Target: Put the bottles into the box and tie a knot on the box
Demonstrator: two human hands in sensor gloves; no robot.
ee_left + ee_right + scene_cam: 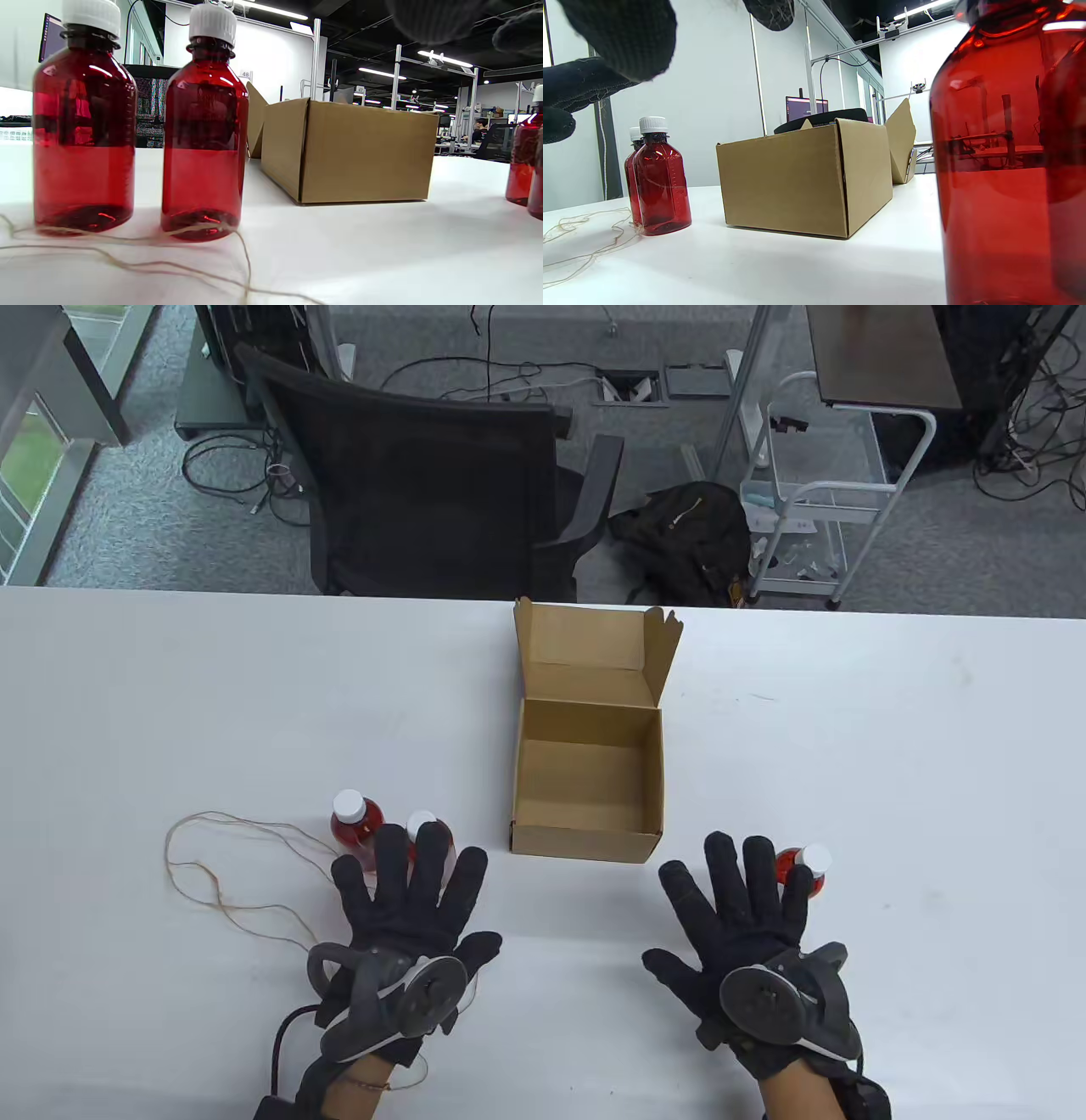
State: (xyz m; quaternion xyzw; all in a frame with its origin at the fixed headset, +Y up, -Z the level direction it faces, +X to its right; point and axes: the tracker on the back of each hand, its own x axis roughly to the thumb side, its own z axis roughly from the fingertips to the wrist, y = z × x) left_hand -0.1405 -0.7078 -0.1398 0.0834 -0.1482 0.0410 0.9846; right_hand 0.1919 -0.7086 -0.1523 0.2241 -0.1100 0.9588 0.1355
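open cardboard box (pixel 587 780) near the middle of the white table (pixel 891 746), lid flap (pixel 594 645) standing up at the far side, inside bare. two red bottles with white caps standing upright to the left of the box: far left bottle (pixel 355 823) and near left bottle (pixel 422 836) just beside each other, both partly covered from above by fingertips. in the left wrist view, same pair up close, side by side (pixel 82 140) and (pixel 205 144), box (pixel 352 152) behind them to the right. thin brown string (pixel 229 874) lying in loose loops on the table left of those bottles, one strand running against the base of the near one (pixel 203 231).

right of the box, another red bottle (pixel 804 867), upright, half hidden behind fingers; very close and blurred in the right wrist view (pixel 1005 169), with what looks like a second bottle (pixel 1065 161) overlapping at the edge.

left hand (pixel 411 916) palm down, fingers straight and spread, holding nothing, tips over the left bottles; touching or not, cannot tell. right hand (pixel 747 925) likewise flat and spread, empty, outer fingers in front of the right bottle. tracker strapped on the back of each hand.

black office chair (pixel 433 492) beyond the table.
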